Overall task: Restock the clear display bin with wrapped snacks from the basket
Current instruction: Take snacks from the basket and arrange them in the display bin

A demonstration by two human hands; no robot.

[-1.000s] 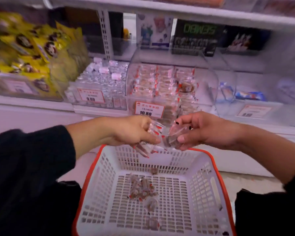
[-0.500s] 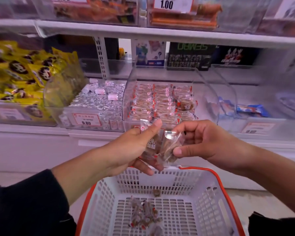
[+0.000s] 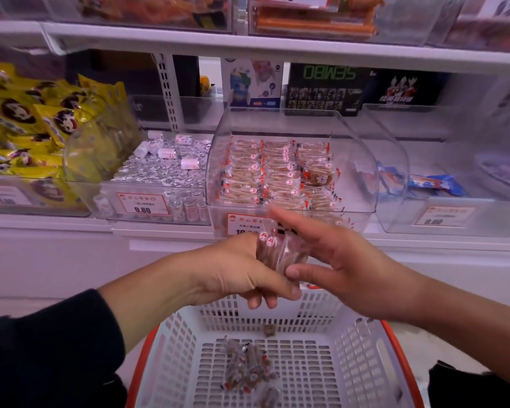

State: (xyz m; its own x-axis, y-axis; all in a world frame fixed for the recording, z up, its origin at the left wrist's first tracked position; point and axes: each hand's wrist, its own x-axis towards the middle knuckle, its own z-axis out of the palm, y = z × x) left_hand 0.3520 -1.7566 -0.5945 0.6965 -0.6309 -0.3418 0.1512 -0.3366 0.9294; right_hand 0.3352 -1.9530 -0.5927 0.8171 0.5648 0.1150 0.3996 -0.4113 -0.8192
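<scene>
My left hand (image 3: 233,269) grips a small stack of clear wrapped snacks (image 3: 274,251) with red-and-white ends, just above the far rim of the basket (image 3: 365,346). My right hand (image 3: 345,260) is beside the stack, its fingers stretched out and its thumb touching the stack's lower edge. Right behind the hands on the shelf stands the clear display bin (image 3: 362,160), with rows of the same snacks (image 3: 265,175) inside. Several loose snacks (image 3: 245,369) lie on the floor of the white, orange-rimmed basket.
Left of the display bin stands a bin of silver-wrapped sweets (image 3: 165,172), and beyond that yellow packets (image 3: 30,125). To the right is a clear bin with blue packets (image 3: 436,184). An upper shelf (image 3: 277,51) overhangs the bins. A price tag (image 3: 245,225) hangs below the display bin.
Both hands have risen from over the basket toward the display bin. My right hand has gone from pinching a snack to stretched fingers; the snacks are gathered in my left hand.
</scene>
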